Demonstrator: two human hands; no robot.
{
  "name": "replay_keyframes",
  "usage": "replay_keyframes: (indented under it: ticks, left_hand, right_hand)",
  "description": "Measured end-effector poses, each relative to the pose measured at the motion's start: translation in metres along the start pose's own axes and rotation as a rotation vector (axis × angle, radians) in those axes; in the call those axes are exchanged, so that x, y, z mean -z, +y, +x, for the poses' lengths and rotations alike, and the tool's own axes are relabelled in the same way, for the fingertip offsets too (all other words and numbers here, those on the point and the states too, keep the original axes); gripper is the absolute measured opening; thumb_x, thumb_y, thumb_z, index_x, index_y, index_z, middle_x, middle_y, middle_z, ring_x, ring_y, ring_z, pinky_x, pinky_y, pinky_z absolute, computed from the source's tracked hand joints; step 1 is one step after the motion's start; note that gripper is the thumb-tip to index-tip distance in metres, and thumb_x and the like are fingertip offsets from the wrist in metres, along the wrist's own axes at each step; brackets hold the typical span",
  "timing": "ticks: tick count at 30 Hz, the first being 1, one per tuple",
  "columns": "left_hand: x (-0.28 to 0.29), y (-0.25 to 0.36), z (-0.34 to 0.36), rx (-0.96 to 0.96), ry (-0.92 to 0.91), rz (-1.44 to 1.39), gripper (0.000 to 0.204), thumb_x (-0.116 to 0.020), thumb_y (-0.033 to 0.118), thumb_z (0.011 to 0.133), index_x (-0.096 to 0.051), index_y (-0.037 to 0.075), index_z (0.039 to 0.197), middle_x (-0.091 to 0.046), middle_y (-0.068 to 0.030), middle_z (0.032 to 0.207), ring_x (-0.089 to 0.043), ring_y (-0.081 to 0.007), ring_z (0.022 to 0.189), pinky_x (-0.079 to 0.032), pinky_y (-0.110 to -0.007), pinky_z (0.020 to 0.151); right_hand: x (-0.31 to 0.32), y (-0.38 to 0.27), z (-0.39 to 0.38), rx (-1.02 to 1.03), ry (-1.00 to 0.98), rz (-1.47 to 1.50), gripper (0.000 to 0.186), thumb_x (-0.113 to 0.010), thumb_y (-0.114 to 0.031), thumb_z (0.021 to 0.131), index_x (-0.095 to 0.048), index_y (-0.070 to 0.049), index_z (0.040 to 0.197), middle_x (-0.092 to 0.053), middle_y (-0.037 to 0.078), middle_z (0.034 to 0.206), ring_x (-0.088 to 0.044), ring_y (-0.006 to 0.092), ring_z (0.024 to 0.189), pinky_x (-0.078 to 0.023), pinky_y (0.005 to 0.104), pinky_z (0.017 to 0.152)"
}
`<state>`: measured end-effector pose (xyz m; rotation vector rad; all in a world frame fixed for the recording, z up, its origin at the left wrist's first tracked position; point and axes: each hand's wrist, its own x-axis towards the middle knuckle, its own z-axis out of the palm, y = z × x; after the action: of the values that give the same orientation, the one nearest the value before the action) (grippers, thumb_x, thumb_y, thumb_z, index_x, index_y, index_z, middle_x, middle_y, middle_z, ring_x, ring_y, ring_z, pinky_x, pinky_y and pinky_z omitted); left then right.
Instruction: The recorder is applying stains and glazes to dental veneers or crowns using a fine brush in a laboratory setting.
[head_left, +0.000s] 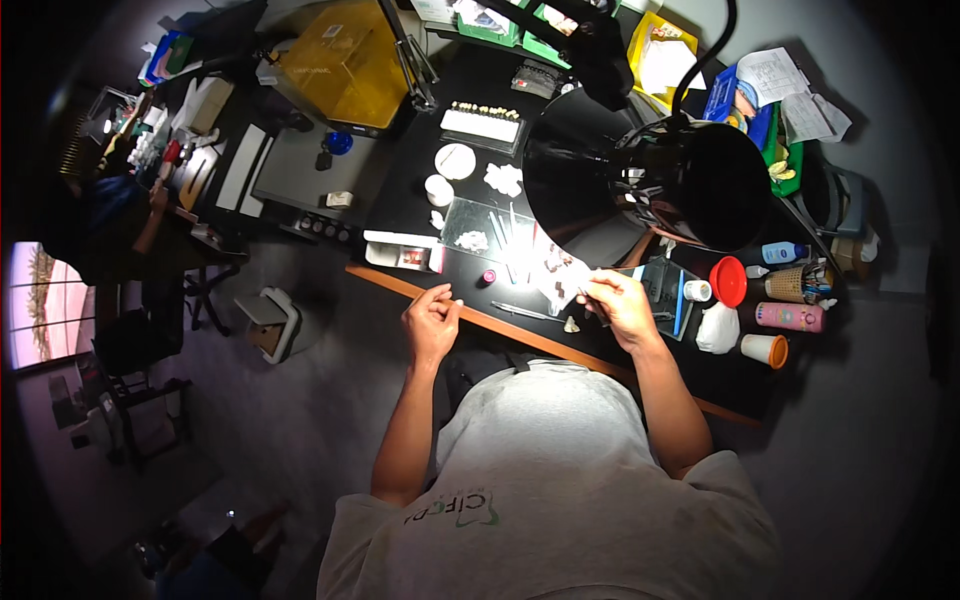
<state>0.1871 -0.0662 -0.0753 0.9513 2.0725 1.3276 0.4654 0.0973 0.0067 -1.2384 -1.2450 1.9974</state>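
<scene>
Over the table's front edge, my left hand [433,322] is loosely curled, fingers apart, and nothing shows in it. My right hand [622,308] pinches the edge of a brightly lit white sheet [562,284] with dark reddish marks. Glare hides what the marks are. Between the hands lie thin metal tools [522,310] and a small pink-topped jar [488,277]. A small pale piece [571,325] rests beside my right hand. Farther in, a glass plate [462,222] carries a crumpled white bit [471,241] and slim tools [500,238].
A large black lamp [690,185] hangs low over the right side. Right of my hand stand a red lid [728,281], a white bag [717,329], a pink bottle [790,317] and an orange-rimmed cup [764,350]. A white box [398,252] sits left, near the wooden edge [480,318].
</scene>
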Motion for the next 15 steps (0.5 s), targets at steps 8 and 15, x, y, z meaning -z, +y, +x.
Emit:
replay_keyframes:
  ticks: [8, 15]
  left_hand:
    - [-0.056, -0.01, 0.014, -0.212, -0.006, 0.053, 0.049, -0.085, 0.001, 0.071, -0.071, 0.003, 0.119, -0.069, -0.0122, 0.106, -0.064, -0.0192, 0.07, -0.054, -0.032, 0.066]
    - [-0.019, 0.002, 0.006, -0.228, 0.17, -0.023, 0.032, -0.083, 0.005, 0.079, -0.072, 0.002, 0.108, -0.071, -0.0116, 0.094, -0.065, -0.0226, 0.068, -0.054, -0.033, 0.063]
  right_hand:
    - [-0.029, 0.007, 0.008, -0.064, -0.048, 0.031, 0.015, -0.07, -0.007, 0.094, -0.071, 0.005, 0.103, -0.071, 0.008, 0.086, -0.065, 0.0117, 0.074, -0.051, 0.0231, 0.068]
    - [-0.043, 0.005, 0.002, -0.046, -0.012, -0.237, 0.014, -0.067, -0.006, 0.095, -0.07, 0.001, 0.106, -0.071, 0.007, 0.09, -0.066, 0.0107, 0.08, -0.051, 0.0237, 0.075]
